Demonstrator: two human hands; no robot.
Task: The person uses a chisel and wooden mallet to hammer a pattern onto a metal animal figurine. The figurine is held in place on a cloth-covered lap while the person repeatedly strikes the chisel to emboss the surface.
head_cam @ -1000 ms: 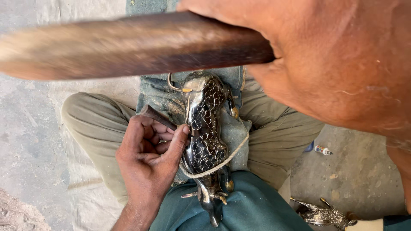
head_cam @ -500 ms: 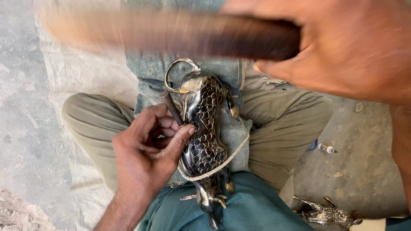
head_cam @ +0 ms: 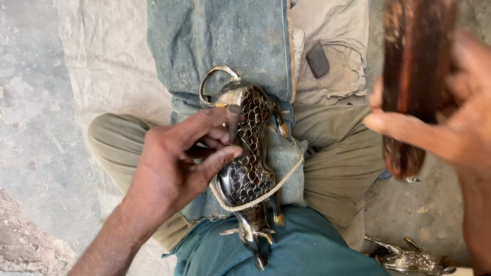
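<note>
You have no packages, labels, signs or screens before you here, so far as the blurred right edge of your view and the cut-off corners let anyone tell.

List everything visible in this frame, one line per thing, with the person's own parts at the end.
metal animal figure: 1, dark with silver scale pattern, on the lap over denim
rope: 1, pale, looped across the figure
punch: 1, dark, upright on the figure
wooden mallet: 1, brown, raised at right
denim cloth: 1, blue, under the figure
second metal figure: 1, silver, floor at lower right
left hand: 1, holding the punch
right hand: 1, blurred, gripping the mallet
</note>
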